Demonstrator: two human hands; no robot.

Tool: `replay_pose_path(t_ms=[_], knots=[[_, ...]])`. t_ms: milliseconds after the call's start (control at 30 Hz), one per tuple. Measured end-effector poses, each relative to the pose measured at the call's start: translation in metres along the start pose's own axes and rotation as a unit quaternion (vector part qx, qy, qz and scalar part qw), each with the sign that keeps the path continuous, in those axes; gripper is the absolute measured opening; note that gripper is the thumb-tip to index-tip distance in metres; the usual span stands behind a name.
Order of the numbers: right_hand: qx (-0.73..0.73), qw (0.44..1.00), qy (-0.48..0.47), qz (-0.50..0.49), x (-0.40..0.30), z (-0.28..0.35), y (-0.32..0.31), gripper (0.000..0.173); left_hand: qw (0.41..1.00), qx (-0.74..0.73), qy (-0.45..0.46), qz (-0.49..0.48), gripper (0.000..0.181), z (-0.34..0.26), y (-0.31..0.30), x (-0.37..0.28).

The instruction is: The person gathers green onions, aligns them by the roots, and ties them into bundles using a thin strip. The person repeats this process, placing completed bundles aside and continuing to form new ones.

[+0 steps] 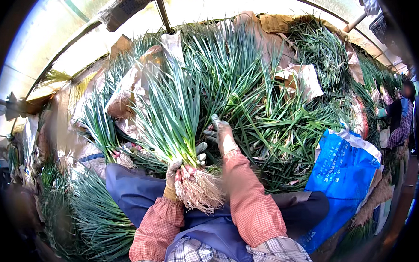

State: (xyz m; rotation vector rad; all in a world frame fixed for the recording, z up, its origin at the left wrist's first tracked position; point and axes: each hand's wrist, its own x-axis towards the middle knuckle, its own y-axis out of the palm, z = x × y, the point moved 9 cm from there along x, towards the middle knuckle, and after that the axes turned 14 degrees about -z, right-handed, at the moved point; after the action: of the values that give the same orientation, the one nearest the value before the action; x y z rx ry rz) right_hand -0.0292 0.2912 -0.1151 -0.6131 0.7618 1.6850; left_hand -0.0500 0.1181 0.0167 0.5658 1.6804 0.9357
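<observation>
My gloved left hand [172,179] grips a thick bunch of scallions [176,132] just above their reddish bulbs. Its green leaves fan away from me, and the pale tangled roots [199,190] hang over my lap. To the right of the bunch, my gloved right hand [223,135] reaches to the edge of a loose heap of scallions [261,129]. A small reddish spot shows between its fingers, but whether they hold a stalk is unclear. A smaller bunch of scallions [107,131] lies beyond my left knee, with bulbs and roots towards me.
A blue printed sack [342,181] lies by my right knee. More scallions [98,211] are piled at my left side. Crumpled woven sacks [125,89] lie among the heaps ahead. A person [401,114] is at the far right. A pole-framed plastic cover [198,8] stands behind the heaps.
</observation>
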Motion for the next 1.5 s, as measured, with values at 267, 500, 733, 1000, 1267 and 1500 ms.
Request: replay_pose_path(t_ms=[267,500,733,1000,1267,1500], knots=[[-0.624,0.675,-0.28,0.278,-0.046,-0.02,0.048,0.05,0.991,0.019,0.13,0.039,0.056,-0.053,0.009,-0.006],[-0.146,0.918,-0.329,-0.164,0.026,0.115,-0.039,0.028,0.994,0.037,0.063,0.078,0.054,-0.035,0.008,0.012],[-0.395,0.828,-0.384,-0.102,0.03,0.095,-0.033,0.039,0.996,0.046,0.057,0.056,0.062,-0.031,0.021,0.015],[-0.431,0.733,-0.495,0.181,-0.107,0.06,0.008,0.034,0.993,-0.002,-0.043,0.112,0.053,-0.005,-0.004,0.028],[-0.161,0.933,-0.051,0.318,-0.091,0.006,0.037,0.047,1.0,-0.01,0.019,-0.02,0.058,-0.008,-0.041,0.028],[-0.11,0.961,-0.251,0.025,-0.057,0.049,-0.005,0.022,1.0,-0.013,0.012,0.026,0.055,-0.014,-0.018,0.007]])
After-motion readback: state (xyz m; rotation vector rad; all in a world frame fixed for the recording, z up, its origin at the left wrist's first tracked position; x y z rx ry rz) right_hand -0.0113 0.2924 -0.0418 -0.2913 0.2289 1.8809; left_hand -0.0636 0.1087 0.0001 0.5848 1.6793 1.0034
